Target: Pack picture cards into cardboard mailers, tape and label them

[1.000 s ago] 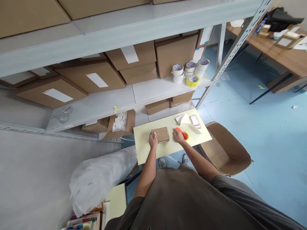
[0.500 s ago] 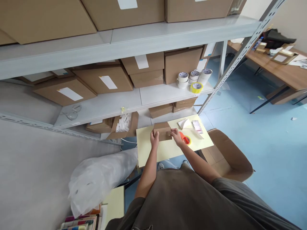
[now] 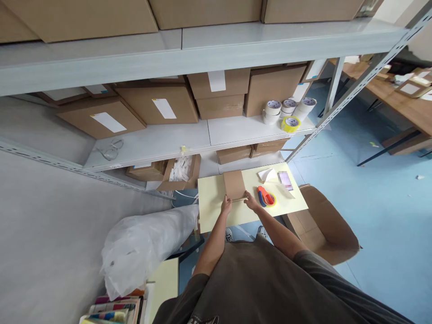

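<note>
A small brown cardboard box (image 3: 234,183) lies on the pale yellow table (image 3: 212,211). My left hand (image 3: 226,205) grips its near left corner, with the thumb on top. At the near right corner my right hand (image 3: 250,200) is closed on the same edge. Just right of that hand lies an orange and blue tape dispenser (image 3: 266,196) with a roll of yellow tape. Behind the dispenser are a folded white paper (image 3: 267,174) and a card with a blurred print (image 3: 285,180).
A shelf rack (image 3: 189,137) with cardboard boxes stands behind the table, with several tape rolls (image 3: 272,108) on it. An open carton (image 3: 329,225) sits on the floor at right. A large clear plastic bundle (image 3: 145,243) fills the left side.
The box has gone from being held up and tilted to lying with its broad face up. My hands have shifted to its near corners. The camera view has also shifted.
</note>
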The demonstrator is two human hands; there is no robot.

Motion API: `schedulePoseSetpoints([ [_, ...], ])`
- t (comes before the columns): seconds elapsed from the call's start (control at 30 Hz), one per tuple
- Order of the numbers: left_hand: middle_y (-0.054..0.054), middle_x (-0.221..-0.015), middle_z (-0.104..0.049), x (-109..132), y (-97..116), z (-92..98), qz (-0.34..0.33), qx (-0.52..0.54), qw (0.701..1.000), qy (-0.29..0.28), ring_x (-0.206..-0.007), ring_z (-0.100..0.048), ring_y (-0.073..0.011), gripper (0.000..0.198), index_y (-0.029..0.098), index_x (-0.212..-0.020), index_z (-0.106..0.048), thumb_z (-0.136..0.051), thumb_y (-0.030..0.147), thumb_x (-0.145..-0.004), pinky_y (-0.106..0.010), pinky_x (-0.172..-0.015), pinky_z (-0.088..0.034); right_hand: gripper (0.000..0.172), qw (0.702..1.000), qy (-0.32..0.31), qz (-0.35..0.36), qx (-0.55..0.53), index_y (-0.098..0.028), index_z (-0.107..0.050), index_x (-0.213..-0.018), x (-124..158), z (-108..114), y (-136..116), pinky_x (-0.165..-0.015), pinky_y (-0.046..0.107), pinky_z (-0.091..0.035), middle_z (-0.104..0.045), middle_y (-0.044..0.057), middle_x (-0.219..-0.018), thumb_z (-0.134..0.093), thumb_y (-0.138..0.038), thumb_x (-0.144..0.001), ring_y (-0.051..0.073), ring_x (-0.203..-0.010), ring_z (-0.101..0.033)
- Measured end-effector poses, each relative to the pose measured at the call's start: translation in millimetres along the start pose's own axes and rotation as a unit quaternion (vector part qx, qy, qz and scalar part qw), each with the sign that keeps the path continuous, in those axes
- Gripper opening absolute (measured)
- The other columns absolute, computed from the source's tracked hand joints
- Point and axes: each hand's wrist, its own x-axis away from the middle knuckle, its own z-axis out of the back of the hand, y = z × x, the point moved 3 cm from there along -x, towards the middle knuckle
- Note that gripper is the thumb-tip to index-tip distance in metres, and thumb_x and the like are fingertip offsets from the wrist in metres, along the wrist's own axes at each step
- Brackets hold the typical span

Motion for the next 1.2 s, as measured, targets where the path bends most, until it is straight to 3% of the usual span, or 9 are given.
schedulePoseSetpoints([
  [0.13,-0.019,-0.137,-0.072,-1,-2,7.3,-0.007,-0.042,0.999,-0.013,-0.137,-0.063,-0.0295,0.042,0.019,-0.134,-0.064,-0.058,0.039,-0.098,-0.04,-0.112,-0.049,0.076,0.999,-0.027,-0.035,0.012,-0.022,-0.051,-0.156,8,8,-1,-0.108,0.038,-0.053,-0.065,0.011,-0.148,-0.058,-0.015,-0.081,0.027,-0.136,-0.063],
  [0.23,-0.021,-0.15,-0.062,2,-3,14.4,-0.003,-0.075,0.996,0.054,-0.15,-0.05,-0.0311,0.052,0.017,-0.144,-0.058,-0.06,0.041,-0.097,-0.041,-0.12,-0.042,0.074,0.998,0.039,-0.038,0.04,-0.019,-0.05,-0.158,16,24,-2,-0.122,0.039,-0.043,-0.053,0.013,-0.162,-0.059,-0.017,-0.085,0.028,-0.151,-0.048],
  [0.37,-0.018,-0.16,-0.053,6,25,8.5,-0.109,-0.072,0.984,0.124,-0.155,-0.043,-0.0312,0.058,0.019,-0.155,-0.05,-0.057,0.036,-0.099,-0.046,-0.127,-0.036,0.072,0.99,0.124,-0.059,0.037,-0.019,-0.042,-0.164,20,61,5,-0.124,0.039,-0.04,-0.051,0.01,-0.164,-0.055,-0.024,-0.093,0.028,-0.153,-0.046],
  [0.47,-0.016,-0.158,-0.056,4,63,-16.9,-0.181,-0.065,0.976,0.099,-0.15,-0.048,-0.03,0.052,0.022,-0.152,-0.055,-0.054,0.031,-0.1,-0.047,-0.127,-0.037,0.072,0.984,0.154,-0.083,0.036,-0.019,-0.041,-0.164,16,102,20,-0.121,0.038,-0.043,-0.053,0.01,-0.163,-0.053,-0.027,-0.094,0.028,-0.15,-0.05],
  [0.6,-0.014,-0.15,-0.062,0,108,-72.2,-0.244,-0.056,0.968,0.025,-0.143,-0.055,-0.0269,0.044,0.022,-0.142,-0.064,-0.052,0.024,-0.1,-0.043,-0.124,-0.042,0.07,0.974,0.189,-0.117,0.044,-0.014,-0.042,-0.163,7,164,60,-0.118,0.035,-0.044,-0.051,0.014,-0.164,-0.052,-0.028,-0.094,0.028,-0.147,-0.052],
  [0.77,-0.011,-0.145,-0.066,-2,128,-142.7,-0.238,-0.06,0.969,-0.039,-0.138,-0.059,-0.0247,0.042,0.024,-0.139,-0.066,-0.052,0.023,-0.099,-0.041,-0.117,-0.049,0.068,0.957,0.19,-0.192,0.109,-0.014,-0.05,-0.157,-5,215,126,-0.111,0.036,-0.048,-0.057,0.018,-0.157,-0.059,-0.023,-0.09,0.031,-0.141,-0.057],
  [0.97,-0.012,-0.141,-0.069,-4,138,-190.1,-0.219,-0.062,0.972,-0.048,-0.134,-0.063,-0.0239,0.043,0.02,-0.136,-0.069,-0.053,0.018,-0.097,-0.038,-0.117,-0.046,0.029,0.958,0.088,-0.233,0.144,-0.016,-0.075,-0.12,-29,220,165,-0.088,0.033,-0.052,-0.076,0.018,-0.122,-0.057,-0.022,-0.097,0.029,-0.113,-0.072],
  [1.1,-0.013,-0.142,-0.07,-14,145,-202.1,-0.187,-0.071,0.977,-0.075,-0.135,-0.062,-0.0266,0.043,0.02,-0.137,-0.07,-0.062,0.021,-0.095,-0.04,-0.119,-0.044,0.028,0.973,0.103,-0.173,0.114,-0.016,-0.078,-0.107,-58,217,149,-0.08,0.031,-0.051,-0.079,0.017,-0.109,-0.054,-0.031,-0.102,0.027,-0.099,-0.075],
  [1.2,-0.017,-0.149,-0.065,-27,156,-216.2,-0.164,-0.092,0.973,-0.132,-0.139,-0.06,-0.0317,0.058,0.018,-0.142,-0.067,-0.077,0.025,-0.086,-0.042,-0.119,-0.043,0.024,0.982,0.134,-0.125,0.041,-0.018,-0.078,-0.1,-85,218,125,-0.077,0.029,-0.05,-0.08,0.013,-0.1,-0.059,-0.032,-0.098,0.024,-0.091,-0.074],
])
